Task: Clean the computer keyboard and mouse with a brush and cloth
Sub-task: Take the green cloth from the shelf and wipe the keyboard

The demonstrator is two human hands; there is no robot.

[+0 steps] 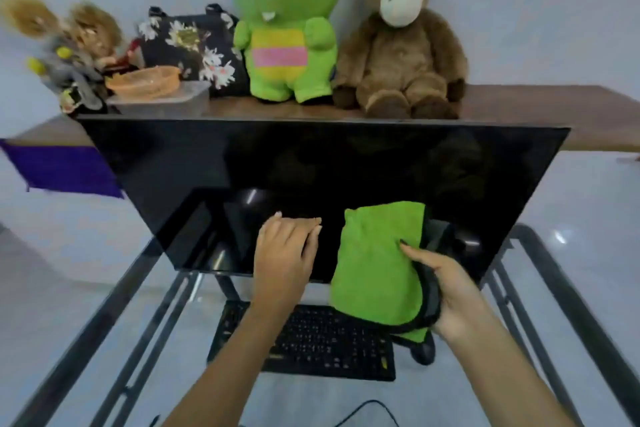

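the monitor (242,166) is the biggest risk: it stands on the glass desk (86,288), and the left hand (285,253) rests on its dark screen, open with fingers flat. i judge that pressure there could smear the screen or tip the monitor backward. the keyboard (311,343) lies on the desk below the screen, partly covered by both forearms, so an elbow could drag it toward the edge. the green cloth (374,260) hangs folded from the right hand (453,298), which is closed on its dark-trimmed edge; the loose end dangles over the keyboard's right side and could snag keys. something dark sits under the cloth, maybe the mouse, but i cannot tell. no brush is visible.
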